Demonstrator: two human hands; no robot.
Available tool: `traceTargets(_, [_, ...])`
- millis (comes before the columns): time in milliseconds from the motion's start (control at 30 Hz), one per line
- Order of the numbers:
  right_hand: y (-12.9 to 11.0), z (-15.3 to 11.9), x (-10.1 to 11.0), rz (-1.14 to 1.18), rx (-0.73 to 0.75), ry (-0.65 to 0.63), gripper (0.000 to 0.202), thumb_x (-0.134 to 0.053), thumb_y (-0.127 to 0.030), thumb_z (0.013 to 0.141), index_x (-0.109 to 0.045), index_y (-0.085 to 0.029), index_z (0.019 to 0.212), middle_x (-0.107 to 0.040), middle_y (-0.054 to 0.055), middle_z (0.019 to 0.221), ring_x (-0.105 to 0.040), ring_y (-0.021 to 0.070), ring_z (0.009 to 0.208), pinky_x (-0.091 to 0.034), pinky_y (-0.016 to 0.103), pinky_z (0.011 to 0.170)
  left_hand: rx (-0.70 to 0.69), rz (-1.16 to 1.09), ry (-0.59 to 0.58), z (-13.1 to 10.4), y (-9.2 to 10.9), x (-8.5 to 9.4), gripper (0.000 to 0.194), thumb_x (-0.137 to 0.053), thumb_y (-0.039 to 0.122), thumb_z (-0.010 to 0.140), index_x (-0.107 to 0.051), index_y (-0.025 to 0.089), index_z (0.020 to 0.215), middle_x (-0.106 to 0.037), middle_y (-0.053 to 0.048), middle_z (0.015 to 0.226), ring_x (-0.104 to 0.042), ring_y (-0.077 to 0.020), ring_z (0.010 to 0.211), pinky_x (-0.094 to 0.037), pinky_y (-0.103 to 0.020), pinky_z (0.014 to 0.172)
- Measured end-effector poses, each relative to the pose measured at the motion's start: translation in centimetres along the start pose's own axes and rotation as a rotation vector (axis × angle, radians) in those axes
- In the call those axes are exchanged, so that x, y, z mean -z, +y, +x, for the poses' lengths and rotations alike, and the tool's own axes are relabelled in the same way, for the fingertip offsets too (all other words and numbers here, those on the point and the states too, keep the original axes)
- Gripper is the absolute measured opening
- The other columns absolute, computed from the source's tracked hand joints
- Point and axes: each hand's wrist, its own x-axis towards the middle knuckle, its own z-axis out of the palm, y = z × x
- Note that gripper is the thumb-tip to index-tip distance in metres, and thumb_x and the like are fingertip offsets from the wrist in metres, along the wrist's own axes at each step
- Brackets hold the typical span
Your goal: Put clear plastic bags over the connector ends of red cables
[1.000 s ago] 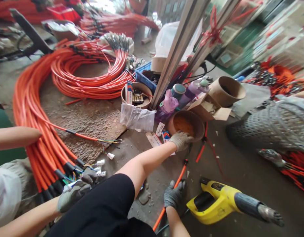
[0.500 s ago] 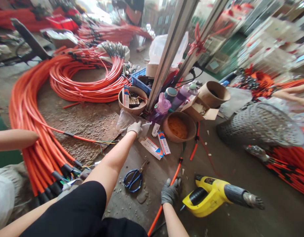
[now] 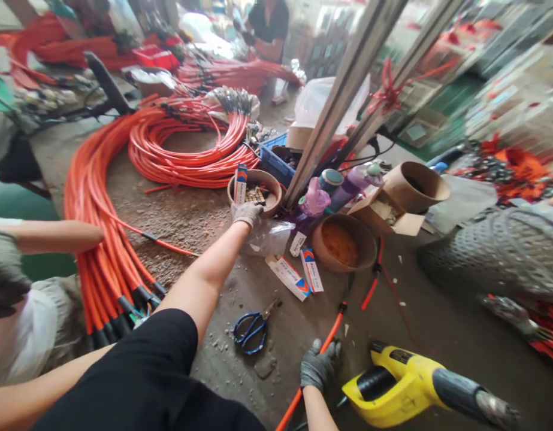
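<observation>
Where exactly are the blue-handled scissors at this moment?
In the head view, the scissors lie left of the right hand, below the small boxes.

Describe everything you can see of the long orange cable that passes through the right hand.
The slim, round orange cable looks smooth and plastic-coated. It runs, slightly curved, from the picture's bottom edge up and rightward. The right hand, in a grey fabric glove, is closed around it. Near its upper end sits a black band, beyond which a dark stretch leads toward the round brown bowl; whether that touches the bowl is unclear. The cable's lower end is out of view.
</observation>
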Motion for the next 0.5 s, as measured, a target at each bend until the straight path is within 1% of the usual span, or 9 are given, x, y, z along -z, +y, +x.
traceTargets(33, [0.2, 0.0, 0.0, -0.064, 0.008, -0.008, 0.080, -0.008, -0.047, 0.099, -0.048, 0.001, 0.149, -0.045, 0.028, 0.157, -0.044, 0.0350, 0.149, -0.040, 0.044, 0.123, -0.010, 0.002, 0.002, -0.7, 0.3, -0.3, 0.044, -0.057, 0.030, 0.094, -0.067, 0.030, 0.136, -0.062, -0.013, 0.143, -0.055, -0.0343, 0.132, -0.030, -0.059, 0.120])
traceTargets(100, [0.6, 0.3, -0.5, -0.203, 0.023, 0.002, 0.077, -0.008, -0.046, 0.100, -0.054, -0.008, 0.148, -0.048, 0.023, 0.156, -0.044, 0.0317, 0.148, -0.040, 0.040, 0.124, -0.012, -0.005, 0.020, -1.8, 1.3, -0.8, 0.055, -0.059, 0.032, 0.093, -0.058, 0.021, 0.146, -0.059, -0.018, 0.146, -0.052, -0.0340, 0.135, -0.028, -0.055, 0.123])
traceTargets(167, [1.1, 0.7, -1.1, -0.294, 0.053, 0.032, 0.072, -0.010, -0.043, 0.099, -0.063, -0.019, 0.143, -0.055, 0.018, 0.152, -0.048, 0.0307, 0.145, -0.041, 0.040, 0.123, 0.002, -0.009, 0.039, -2.9, 2.7, -1.3, 0.067, -0.061, 0.034, 0.091, -0.048, 0.013, 0.153, -0.051, -0.022, 0.153, -0.043, -0.0371, 0.144, -0.024, -0.055, 0.125])
traceTargets(233, [1.2, 1.2, -1.4, -0.313, 0.093, 0.056, 0.068, -0.015, -0.041, 0.099, -0.069, -0.023, 0.135, -0.060, 0.017, 0.146, -0.051, 0.0321, 0.143, -0.042, 0.041, 0.122, -0.009, -0.013, 0.034, -4.0, 4.3, -1.9, 0.072, -0.061, 0.036, 0.091, -0.043, 0.010, 0.156, -0.041, -0.023, 0.160, -0.032, -0.0403, 0.151, -0.018, -0.059, 0.127])
traceTargets(300, [0.8, 1.4, -1.1, -0.292, 0.087, 0.042, 0.065, -0.019, -0.041, 0.098, -0.071, -0.023, 0.133, -0.061, 0.018, 0.145, -0.053, 0.0319, 0.142, -0.043, 0.041, 0.121, -0.062, -0.034, 0.011, -5.6, 5.9, -2.5, 0.071, -0.057, 0.038, 0.093, -0.042, 0.010, 0.157, -0.037, -0.022, 0.163, -0.027, -0.0409, 0.154, -0.013, -0.062, 0.128])
traceTargets(367, [0.1, 1.2, -0.1, -0.247, 0.029, 0.006, 0.065, -0.019, -0.041, 0.097, -0.068, -0.021, 0.136, -0.058, 0.018, 0.149, -0.052, 0.0295, 0.143, -0.044, 0.039, 0.121, -0.137, -0.064, -0.033, -7.6, 7.7, -3.2, 0.070, -0.053, 0.042, 0.095, -0.042, 0.011, 0.157, -0.038, -0.021, 0.164, -0.026, -0.0411, 0.155, -0.010, -0.065, 0.127])
traceTargets(433, [-0.8, 0.9, 1.2, -0.140, -0.029, -0.029, 0.064, -0.021, -0.042, 0.096, -0.064, -0.019, 0.138, -0.054, 0.019, 0.153, -0.050, 0.0289, 0.145, -0.045, 0.041, 0.120, -0.214, -0.066, -0.122, -10.3, 9.4, -4.1, 0.070, -0.051, 0.043, 0.096, -0.041, 0.012, 0.158, -0.037, -0.022, 0.164, -0.025, -0.0426, 0.155, -0.007, -0.069, 0.125])
traceTargets(500, [-1.6, 0.5, 2.5, 0.038, -0.057, -0.049, 0.062, -0.026, -0.044, 0.094, -0.061, -0.016, 0.137, -0.053, 0.022, 0.153, -0.050, 0.0331, 0.145, -0.046, 0.048, 0.117, -0.334, -0.029, -0.230, -13.8, 10.9, -4.9, 0.066, -0.051, 0.038, 0.096, -0.044, 0.013, 0.157, -0.038, -0.024, 0.164, -0.027, -0.0425, 0.154, -0.007, -0.072, 0.124])
